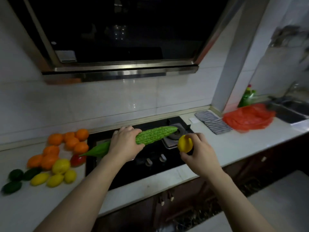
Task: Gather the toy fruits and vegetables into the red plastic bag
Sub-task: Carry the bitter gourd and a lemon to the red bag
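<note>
Left hand (124, 144) grips the bitter gourd (155, 135), right hand (199, 152) a lemon (185, 143) — the red bag (249, 118) looks flat, and the fruit pile (55, 156) waits on the table (225, 148).

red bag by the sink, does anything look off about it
The red bag lies crumpled flat, no open mouth showing, and both hands are full: left hand grips the bitter gourd, right hand a yellow toy fruit. Nothing spilled or damaged.

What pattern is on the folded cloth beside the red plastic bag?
The folded fabric cloth shows grey and white stripes; head view.
</note>
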A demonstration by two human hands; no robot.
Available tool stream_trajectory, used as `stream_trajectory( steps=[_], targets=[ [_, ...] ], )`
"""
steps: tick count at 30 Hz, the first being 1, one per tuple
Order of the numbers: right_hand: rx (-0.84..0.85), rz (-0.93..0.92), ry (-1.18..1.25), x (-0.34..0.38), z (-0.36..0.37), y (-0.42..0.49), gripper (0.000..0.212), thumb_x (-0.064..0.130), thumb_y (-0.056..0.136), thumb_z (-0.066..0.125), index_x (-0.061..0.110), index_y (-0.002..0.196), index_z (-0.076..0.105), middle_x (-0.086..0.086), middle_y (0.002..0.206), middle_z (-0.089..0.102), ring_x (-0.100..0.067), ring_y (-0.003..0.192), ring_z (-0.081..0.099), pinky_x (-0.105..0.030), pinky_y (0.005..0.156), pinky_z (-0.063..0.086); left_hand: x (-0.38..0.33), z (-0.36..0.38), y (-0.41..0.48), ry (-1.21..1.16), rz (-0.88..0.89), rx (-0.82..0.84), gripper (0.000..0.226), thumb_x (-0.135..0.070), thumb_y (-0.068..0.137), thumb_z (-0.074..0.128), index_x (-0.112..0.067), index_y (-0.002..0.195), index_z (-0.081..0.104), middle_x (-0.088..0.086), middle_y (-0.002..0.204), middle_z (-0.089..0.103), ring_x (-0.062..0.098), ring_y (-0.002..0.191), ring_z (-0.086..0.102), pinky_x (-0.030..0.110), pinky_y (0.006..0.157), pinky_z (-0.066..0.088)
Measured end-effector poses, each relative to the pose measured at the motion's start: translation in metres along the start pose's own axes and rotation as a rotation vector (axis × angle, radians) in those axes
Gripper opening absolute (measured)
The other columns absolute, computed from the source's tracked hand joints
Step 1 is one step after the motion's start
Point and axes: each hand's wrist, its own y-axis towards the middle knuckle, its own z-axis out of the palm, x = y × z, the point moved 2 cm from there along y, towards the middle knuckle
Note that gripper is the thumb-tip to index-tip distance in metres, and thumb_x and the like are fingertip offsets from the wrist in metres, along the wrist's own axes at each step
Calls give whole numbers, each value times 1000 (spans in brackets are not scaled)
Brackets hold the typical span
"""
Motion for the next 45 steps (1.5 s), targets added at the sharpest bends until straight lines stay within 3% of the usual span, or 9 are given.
stream_trajectory(
  steps=[5,8,12,17,24,31,41,45],
  targets=[
    [-45,46,-31,-69,-46,-10,52,31,69,72,23,117,52,3,114,47,-25,88,56,-28,68,35,-83,21,18,-54,44,-2,51,-52,73,69,-35,120,62,-5,108,62,22,105,54,36,88,43],
    [-77,84,-29,-104,-73,-17,52,31,70,71,23,118,51,4,115,47,-24,92,55,-30,70,40,-132,32,33,-85,93,15,50,-52,75,69,-33,120,62,-5,109,61,21,104,53,36,87,42],
    [-119,143,-60,-147,-99,-22,53,30,71,72,22,118,51,5,117,46,-20,93,53,-27,69,35,-188,44,57,-119,147,31,50,-55,77,67,-35,122,60,-6,111,60,20,106,52,37,89,42],
    [-128,230,-101,-196,-118,-21,55,34,70,72,23,120,51,7,120,46,-18,87,55,-26,69,35,-244,67,92,-165,218,62,52,-58,76,66,-34,123,61,-5,110,60,21,106,52,37,88,44],
    [-150,294,-179,-267,-143,7,54,34,70,70,24,120,50,7,119,46,-19,97,54,-31,76,45,-310,116,154,-238,298,80,50,-58,74,67,-35,118,63,-6,107,62,21,105,55,35,85,47],
    [-188,330,-223,-332,-166,61,56,33,73,71,25,124,50,8,118,44,-16,97,51,-24,74,38,-364,153,234,-278,318,81,50,-61,71,67,-38,115,64,-8,102,62,20,101,56,33,80,47],
    [-236,433,-183,-460,-201,72,57,35,73,71,27,125,50,7,120,44,-17,99,52,-25,73,39,-479,209,289,-215,404,111,47,-67,69,60,-39,107,65,-14,91,60,14,93,57,31,69,47],
    [-233,404,-155,-525,-224,77,57,35,73,72,26,126,51,5,121,45,-17,102,53,-24,74,37,-538,229,297,-209,390,108,52,-68,69,56,-35,108,65,-10,92,60,17,91,56,34,73,49]
  ],
)
